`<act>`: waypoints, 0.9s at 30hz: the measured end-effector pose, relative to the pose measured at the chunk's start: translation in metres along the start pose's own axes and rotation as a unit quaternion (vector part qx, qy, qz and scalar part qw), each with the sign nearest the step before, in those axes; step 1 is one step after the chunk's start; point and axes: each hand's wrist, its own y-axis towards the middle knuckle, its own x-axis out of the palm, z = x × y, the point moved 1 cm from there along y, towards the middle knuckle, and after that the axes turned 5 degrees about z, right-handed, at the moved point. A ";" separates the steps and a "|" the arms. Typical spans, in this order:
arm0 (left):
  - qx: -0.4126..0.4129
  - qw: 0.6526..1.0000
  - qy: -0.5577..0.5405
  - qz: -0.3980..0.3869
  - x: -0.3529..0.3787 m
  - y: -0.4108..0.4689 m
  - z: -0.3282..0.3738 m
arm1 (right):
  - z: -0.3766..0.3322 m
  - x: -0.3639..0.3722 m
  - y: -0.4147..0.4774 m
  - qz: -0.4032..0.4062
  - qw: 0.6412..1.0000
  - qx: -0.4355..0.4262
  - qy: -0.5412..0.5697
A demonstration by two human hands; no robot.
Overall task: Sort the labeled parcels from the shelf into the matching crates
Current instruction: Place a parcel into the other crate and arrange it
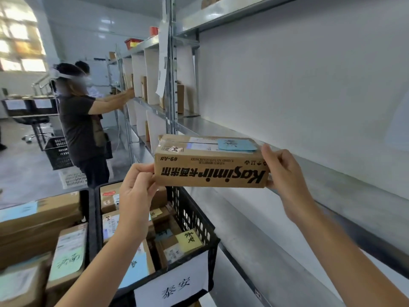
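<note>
I hold the cardboard box [210, 167] up in both hands, at the front edge of the metal shelf [221, 129] on the right; I cannot tell whether it touches the shelf. My left hand [135, 189] pinches its left end between thumb and fingers, and my right hand [285, 180] grips the right end with its fingers curled round. The print reads upside down, and a blue label [236, 144] lies on top. Just below stands a black crate [199, 209] with a white sign [177, 286], full of parcels, one with a yellow label [190, 238]. Far left, another person [81, 120] reaches into the shelving.
</note>
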 end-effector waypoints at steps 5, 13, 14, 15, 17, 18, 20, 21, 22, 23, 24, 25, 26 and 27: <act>-0.046 0.998 0.006 0.053 -0.030 -0.002 -0.002 | 0.012 0.025 -0.018 -0.071 0.997 -0.005 0.011; -0.097 0.985 0.091 0.106 -0.079 -0.021 -0.007 | 0.034 0.064 -0.040 -0.176 0.984 0.026 0.026; -0.098 0.985 0.087 0.113 -0.086 -0.022 -0.007 | 0.036 0.070 -0.042 -0.177 0.983 0.046 0.030; -0.099 0.985 0.084 0.117 -0.092 -0.024 -0.006 | 0.039 0.077 -0.044 -0.178 0.980 0.075 0.035; -0.099 0.984 0.085 0.118 -0.105 -0.029 -0.006 | 0.043 0.092 -0.046 -0.191 0.969 0.146 0.052; -0.098 0.984 0.091 0.116 -0.111 -0.031 -0.006 | 0.045 0.099 -0.047 -0.201 0.962 0.175 0.057; -0.093 0.984 0.109 0.106 -0.124 -0.037 -0.008 | 0.051 0.113 -0.049 -0.225 0.949 0.215 0.055; -0.092 0.983 0.117 0.105 -0.132 -0.039 -0.010 | 0.054 0.120 -0.050 -0.241 0.942 0.228 0.055; -0.093 0.982 0.121 0.109 -0.141 -0.041 -0.011 | 0.059 0.127 -0.052 -0.258 0.934 0.240 0.057; -0.094 0.981 0.123 0.115 -0.150 -0.042 -0.011 | 0.063 0.134 -0.055 -0.272 0.927 0.251 0.058; -0.096 0.980 0.127 0.120 -0.159 -0.043 -0.012 | 0.067 0.141 -0.058 -0.287 0.921 0.259 0.056; -0.100 0.978 0.134 0.127 -0.170 -0.044 -0.012 | 0.071 0.149 -0.061 -0.303 0.914 0.264 0.049; -0.106 0.974 0.142 0.138 -0.181 -0.045 -0.011 | 0.075 0.158 -0.065 -0.322 0.907 0.268 0.042; -0.112 0.971 0.149 0.153 -0.193 -0.045 -0.011 | 0.078 0.168 -0.069 -0.344 0.897 0.276 0.034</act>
